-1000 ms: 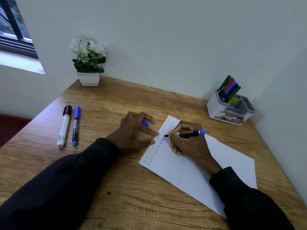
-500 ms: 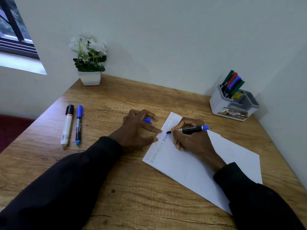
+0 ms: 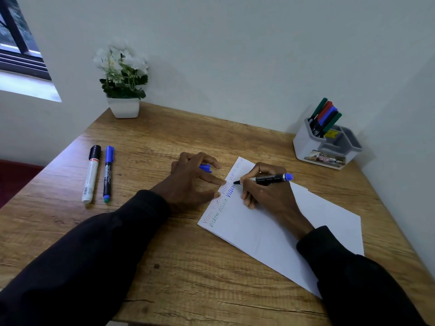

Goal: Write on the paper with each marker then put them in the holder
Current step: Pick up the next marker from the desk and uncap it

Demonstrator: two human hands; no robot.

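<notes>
One marker (image 3: pixel 268 179), likely light and hard — the right hand (image 3: pixel 266 198) pinches it low, near the tip. The left hand (image 3: pixel 188 182) holds the cap (image 3: pixel 206 168), pinning the thin paper (image 3: pixel 270 234).

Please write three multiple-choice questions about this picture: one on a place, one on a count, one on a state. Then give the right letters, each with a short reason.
1. Where does the marker holder stand on the table?
A. far right, by the wall corner
B. far left, under the window
C. at the near edge

2. How many markers lie unused beyond the left hand?
A. one
B. two
C. four

3. The blue marker in the right hand is:
A. capped
B. uncapped, tip at the paper
C. lying loose

Answers:
1 A: it stands where the walls meet.
2 B: a white marker and a blue-capped marker lie side by side.
3 B: the left hand holds the blue cap.
</notes>
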